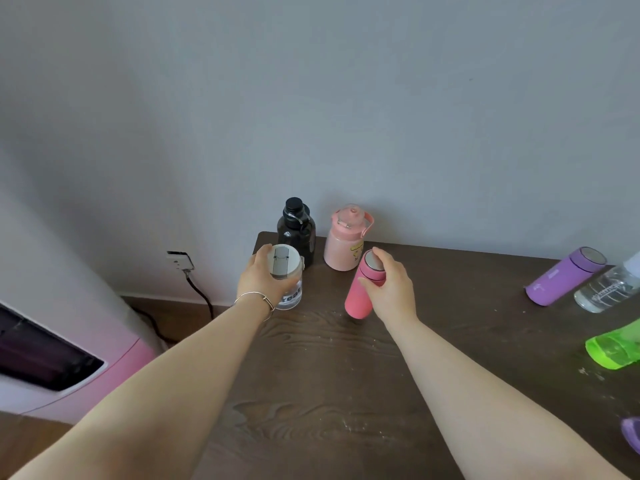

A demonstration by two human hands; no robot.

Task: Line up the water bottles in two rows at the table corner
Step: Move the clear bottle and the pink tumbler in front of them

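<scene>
Front row being set at the worktop (433,341) corner: left hand (262,278) grips the clear bottle (289,289), right hand (391,289) the tilted pink flask (360,292). Next: stand it upright, aligned.

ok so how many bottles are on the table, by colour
black: 1, black bottle
pink: 2, pale pink bottle and hot pink bottle
clear: 2, clear bottle with white lid and clear bottle at the right edge
purple: 1, purple bottle
green: 1, green bottle
total: 7
</scene>
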